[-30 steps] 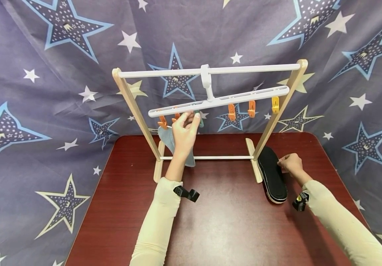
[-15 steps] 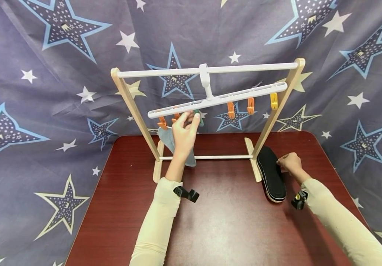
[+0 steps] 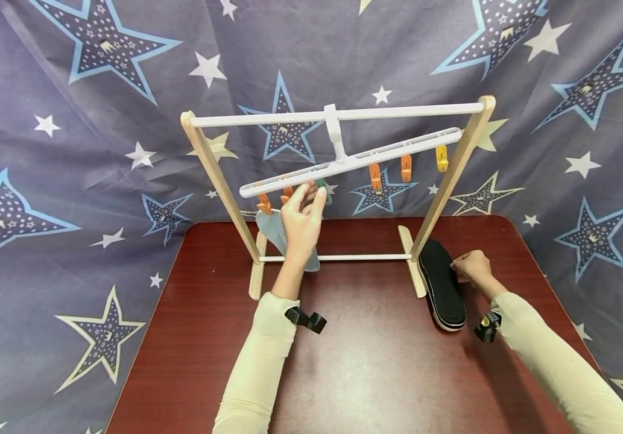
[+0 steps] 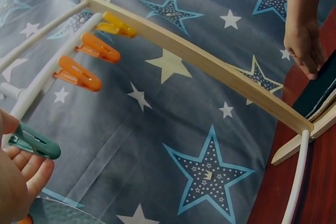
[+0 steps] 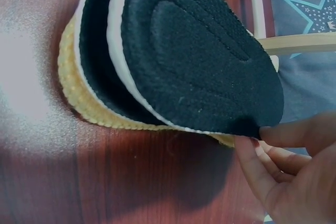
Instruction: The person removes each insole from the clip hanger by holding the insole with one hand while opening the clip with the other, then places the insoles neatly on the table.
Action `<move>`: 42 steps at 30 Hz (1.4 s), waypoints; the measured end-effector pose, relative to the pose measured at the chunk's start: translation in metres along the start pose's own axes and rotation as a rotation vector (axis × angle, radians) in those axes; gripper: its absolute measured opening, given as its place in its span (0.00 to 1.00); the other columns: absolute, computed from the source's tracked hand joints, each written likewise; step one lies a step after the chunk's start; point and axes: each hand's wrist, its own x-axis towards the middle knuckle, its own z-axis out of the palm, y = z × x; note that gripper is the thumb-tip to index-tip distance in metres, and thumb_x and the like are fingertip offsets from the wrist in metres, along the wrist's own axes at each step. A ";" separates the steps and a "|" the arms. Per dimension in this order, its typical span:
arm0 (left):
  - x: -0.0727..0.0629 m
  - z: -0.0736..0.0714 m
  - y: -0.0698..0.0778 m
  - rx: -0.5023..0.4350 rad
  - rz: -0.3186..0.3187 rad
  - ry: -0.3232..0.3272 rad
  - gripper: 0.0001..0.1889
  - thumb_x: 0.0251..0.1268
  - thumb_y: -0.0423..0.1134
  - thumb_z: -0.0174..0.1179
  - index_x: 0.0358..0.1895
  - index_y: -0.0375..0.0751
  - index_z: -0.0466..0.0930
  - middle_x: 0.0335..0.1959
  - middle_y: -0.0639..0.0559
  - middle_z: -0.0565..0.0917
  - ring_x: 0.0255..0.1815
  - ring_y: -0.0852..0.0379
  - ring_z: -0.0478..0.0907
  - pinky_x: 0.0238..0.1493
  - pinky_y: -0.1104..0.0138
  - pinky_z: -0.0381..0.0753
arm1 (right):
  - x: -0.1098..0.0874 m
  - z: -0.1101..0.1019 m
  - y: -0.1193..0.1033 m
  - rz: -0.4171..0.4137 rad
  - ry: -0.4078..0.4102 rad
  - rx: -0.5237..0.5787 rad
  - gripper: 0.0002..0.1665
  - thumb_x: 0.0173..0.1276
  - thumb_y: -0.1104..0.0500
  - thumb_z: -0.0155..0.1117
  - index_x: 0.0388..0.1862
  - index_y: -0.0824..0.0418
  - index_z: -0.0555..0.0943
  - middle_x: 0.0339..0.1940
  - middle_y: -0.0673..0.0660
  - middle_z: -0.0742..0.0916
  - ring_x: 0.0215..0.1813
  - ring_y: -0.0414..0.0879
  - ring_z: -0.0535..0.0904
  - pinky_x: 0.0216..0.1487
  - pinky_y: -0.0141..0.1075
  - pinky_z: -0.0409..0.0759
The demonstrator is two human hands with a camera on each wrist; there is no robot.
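Observation:
My left hand is raised to a white hanger and pinches a green clothespin on its bar. Left of that hand, orange clothespins hold a blue-grey piece of cloth, partly hidden behind the hand and forearm. At the table's right side, my right hand pinches the edge of a black insole between thumb and fingers. In the right wrist view this insole lies over another layer with a yellowish, bumpy underside.
The hanger hooks over the top rail of a wooden rack. Two orange clothespins and a yellow one hang from its right half. The rack stands on a dark red table before a star-patterned curtain.
The hanger has swung slightly, its right end shifting up and to the left with its clothespins. Both hands keep nearly the same places and holds.

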 end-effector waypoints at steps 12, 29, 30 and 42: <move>-0.001 0.006 -0.002 -0.052 -0.008 0.044 0.19 0.71 0.31 0.63 0.60 0.23 0.78 0.57 0.29 0.83 0.60 0.40 0.82 0.62 0.50 0.83 | -0.001 -0.001 0.001 -0.006 0.003 -0.012 0.18 0.66 0.66 0.62 0.46 0.82 0.83 0.21 0.53 0.87 0.19 0.40 0.85 0.29 0.41 0.89; -0.006 0.008 0.001 -0.055 -0.021 0.039 0.21 0.71 0.32 0.62 0.63 0.24 0.76 0.59 0.30 0.82 0.61 0.43 0.82 0.61 0.58 0.84 | -0.004 0.003 0.001 -0.004 0.034 -0.002 0.18 0.67 0.66 0.61 0.47 0.81 0.83 0.21 0.54 0.87 0.22 0.40 0.84 0.28 0.38 0.89; -0.006 0.008 0.002 -0.054 -0.020 0.036 0.21 0.71 0.32 0.62 0.63 0.23 0.76 0.59 0.30 0.82 0.61 0.43 0.82 0.61 0.58 0.84 | -0.005 0.003 0.001 -0.005 0.031 -0.003 0.18 0.68 0.65 0.61 0.48 0.81 0.83 0.21 0.53 0.86 0.22 0.40 0.84 0.28 0.38 0.89; -0.008 0.004 0.006 -0.039 -0.038 0.046 0.24 0.70 0.32 0.63 0.65 0.23 0.74 0.61 0.30 0.81 0.62 0.41 0.82 0.64 0.50 0.81 | -0.010 0.002 -0.003 -0.028 0.039 -0.002 0.19 0.69 0.64 0.60 0.48 0.80 0.83 0.19 0.51 0.85 0.22 0.38 0.82 0.29 0.37 0.89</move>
